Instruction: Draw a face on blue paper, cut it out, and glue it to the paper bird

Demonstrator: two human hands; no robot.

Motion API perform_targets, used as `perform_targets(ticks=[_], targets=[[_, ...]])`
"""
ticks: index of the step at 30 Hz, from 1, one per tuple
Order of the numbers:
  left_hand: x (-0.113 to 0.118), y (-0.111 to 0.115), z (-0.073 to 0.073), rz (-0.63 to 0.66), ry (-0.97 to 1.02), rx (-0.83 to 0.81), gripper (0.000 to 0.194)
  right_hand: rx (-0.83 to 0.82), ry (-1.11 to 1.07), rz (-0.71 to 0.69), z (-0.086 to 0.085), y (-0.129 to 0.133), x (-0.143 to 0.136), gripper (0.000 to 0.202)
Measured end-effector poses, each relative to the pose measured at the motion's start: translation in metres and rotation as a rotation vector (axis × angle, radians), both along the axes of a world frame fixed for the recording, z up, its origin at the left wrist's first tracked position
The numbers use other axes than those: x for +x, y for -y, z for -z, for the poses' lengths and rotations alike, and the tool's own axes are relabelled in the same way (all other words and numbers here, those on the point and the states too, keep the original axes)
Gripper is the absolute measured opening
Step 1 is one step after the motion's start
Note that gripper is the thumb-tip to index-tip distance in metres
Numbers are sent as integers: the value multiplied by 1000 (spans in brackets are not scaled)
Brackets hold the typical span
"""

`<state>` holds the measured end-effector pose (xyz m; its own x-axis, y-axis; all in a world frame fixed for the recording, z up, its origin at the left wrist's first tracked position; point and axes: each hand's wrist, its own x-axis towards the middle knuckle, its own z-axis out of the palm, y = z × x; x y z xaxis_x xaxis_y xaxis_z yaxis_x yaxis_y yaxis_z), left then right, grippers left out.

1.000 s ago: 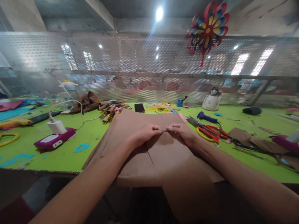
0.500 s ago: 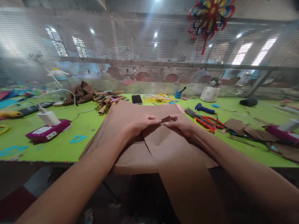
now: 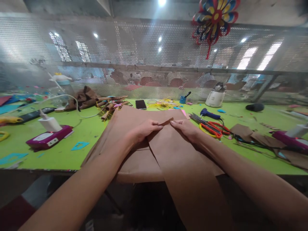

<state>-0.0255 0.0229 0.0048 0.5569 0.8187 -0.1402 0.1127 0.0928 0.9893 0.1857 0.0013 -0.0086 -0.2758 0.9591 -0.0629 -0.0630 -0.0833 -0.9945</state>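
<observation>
A long strip of brown kraft paper [image 3: 183, 163] runs from between my hands down over the table's front edge. My left hand [image 3: 146, 130] pinches the left side of its far end between thumb and fingers. On the right side of that end, my right hand [image 3: 184, 127] grips the paper the same way. The end edge stands slightly raised and slanted between the two hands. Beneath lie larger brown paper sheets [image 3: 130, 117], stacked on the green table [image 3: 60, 157]. Both forearms rest over this stack, hiding part of it.
Scissors with orange handles [image 3: 214, 128] and a blue-handled tool [image 3: 210, 113] lie to the right. A purple power strip [image 3: 49, 138] with a white charger is at left. A phone [image 3: 141, 104], a white bottle [image 3: 216, 95] and brown paper scraps [image 3: 243, 131] sit farther out.
My right hand has shifted slightly right along the strip's end, and the gap between my hands is wider. More of the raised edge shows. The view has tilted up a little.
</observation>
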Motion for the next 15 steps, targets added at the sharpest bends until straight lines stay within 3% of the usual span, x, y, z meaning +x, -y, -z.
perform_targets(ticks=[11,15], targets=[[1,2,-4,-7,-65,59,31,28,30,76,3,-4,4,31],[0,0,-2,13,-111,167,34,69,18,77,3,-5,3,31]])
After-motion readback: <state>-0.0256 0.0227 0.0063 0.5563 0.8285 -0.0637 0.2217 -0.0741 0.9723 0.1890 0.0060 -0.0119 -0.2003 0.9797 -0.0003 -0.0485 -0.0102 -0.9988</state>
